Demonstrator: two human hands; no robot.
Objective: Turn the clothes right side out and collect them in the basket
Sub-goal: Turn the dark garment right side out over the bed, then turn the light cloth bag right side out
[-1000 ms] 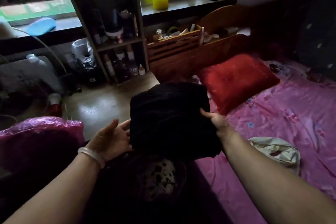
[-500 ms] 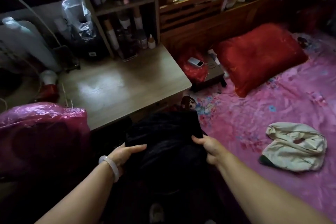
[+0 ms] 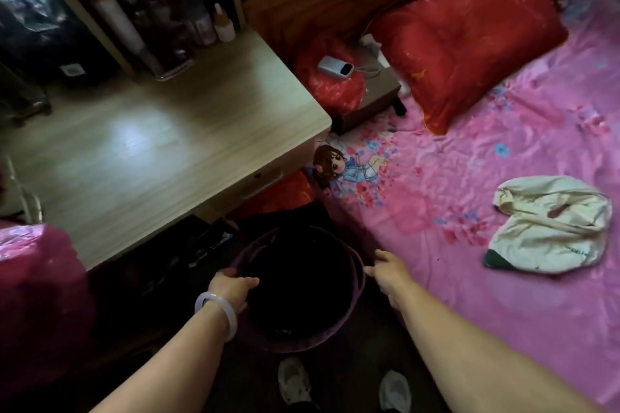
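Observation:
A round basket with a purple rim stands on the dark floor between the desk and the bed. A black garment lies inside it, hard to make out in the shadow. My left hand, with a pale bangle on the wrist, is at the basket's left rim, its fingers dipping toward the dark inside. My right hand hovers at the right rim with relaxed fingers and holds nothing. A crumpled cream garment lies on the pink bed sheet to the right.
A wooden desk with a shelf of bottles stands at the left. A red pillow and a white power bank lie at the head of the bed. A pink plastic bag bulges at the left edge. My white shoes are below the basket.
Both hands lowered the black garment from chest height into the basket and let go of it. The view tilted down, bringing the basket and my shoes into sight.

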